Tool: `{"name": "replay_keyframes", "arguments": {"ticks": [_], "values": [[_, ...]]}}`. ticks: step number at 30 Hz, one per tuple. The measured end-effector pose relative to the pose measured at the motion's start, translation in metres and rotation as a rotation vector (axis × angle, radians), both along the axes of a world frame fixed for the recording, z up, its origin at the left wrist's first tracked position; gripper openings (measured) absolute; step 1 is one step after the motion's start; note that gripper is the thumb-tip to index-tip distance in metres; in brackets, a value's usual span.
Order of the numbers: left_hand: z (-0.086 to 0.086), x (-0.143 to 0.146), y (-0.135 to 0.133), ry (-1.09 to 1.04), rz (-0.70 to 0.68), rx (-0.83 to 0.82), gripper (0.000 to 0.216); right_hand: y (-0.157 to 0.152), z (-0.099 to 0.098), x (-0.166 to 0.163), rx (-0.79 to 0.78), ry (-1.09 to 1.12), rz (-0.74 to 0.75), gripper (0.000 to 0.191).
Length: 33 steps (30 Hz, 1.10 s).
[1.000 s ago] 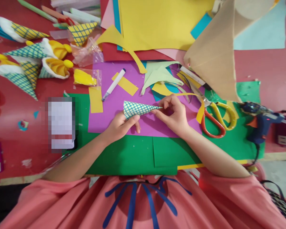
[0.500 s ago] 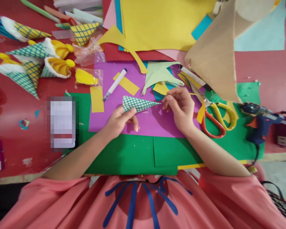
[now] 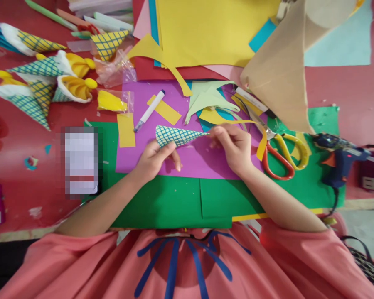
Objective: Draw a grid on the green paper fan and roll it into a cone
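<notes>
My left hand point(image 3: 154, 160) is closed round the wide end of a small pale cone point(image 3: 176, 136) with a blue-green criss-cross pattern. The cone lies sideways, its point towards the right. At that point my right hand point(image 3: 235, 145) pinches with thumb and fingers; the contact itself is partly hidden. Beneath both hands is a purple sheet point(image 3: 190, 164). Beyond the cone lie a white marker point(image 3: 150, 111), yellow strips point(image 3: 164, 109) and pale green scraps point(image 3: 210, 99). Scissors point(image 3: 279, 158) with red and yellow handles rest right of my right hand.
Finished-looking cones point(image 3: 34, 101) with white rims and yellow tops are grouped at the left. A phone-like blurred object point(image 3: 81, 160) lies nearer. At the right are a blue glue gun point(image 3: 339, 164) and a large tan cone point(image 3: 279, 70). Yellow sheets point(image 3: 218, 33) lie at the back.
The small cone has shifted slightly left in my left hand. My right fingers have come closer together on its point, and the hand has lowered a little.
</notes>
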<state>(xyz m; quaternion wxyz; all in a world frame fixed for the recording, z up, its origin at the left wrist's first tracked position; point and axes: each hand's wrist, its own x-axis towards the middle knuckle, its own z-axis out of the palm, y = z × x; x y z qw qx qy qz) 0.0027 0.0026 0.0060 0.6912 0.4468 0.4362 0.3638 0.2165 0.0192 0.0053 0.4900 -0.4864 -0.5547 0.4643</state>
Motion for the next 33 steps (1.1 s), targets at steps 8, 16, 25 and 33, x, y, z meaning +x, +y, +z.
{"name": "replay_keyframes", "arguments": {"ticks": [8,16,25,33], "values": [[0.001,-0.002,-0.002,0.064,-0.101,0.067,0.030,-0.004,-0.001,0.000,0.107,-0.071,0.139,0.016],[0.006,-0.004,0.001,-0.090,-0.135,0.019,0.027,-0.005,0.000,-0.001,0.038,0.044,0.198,0.010],[0.008,-0.003,0.005,-0.089,-0.231,-0.004,0.030,-0.005,-0.001,0.001,-0.025,0.160,0.252,0.011],[-0.002,-0.005,0.002,-0.069,-0.166,0.019,0.030,-0.004,0.000,0.000,-0.040,0.178,0.217,0.016]]}}
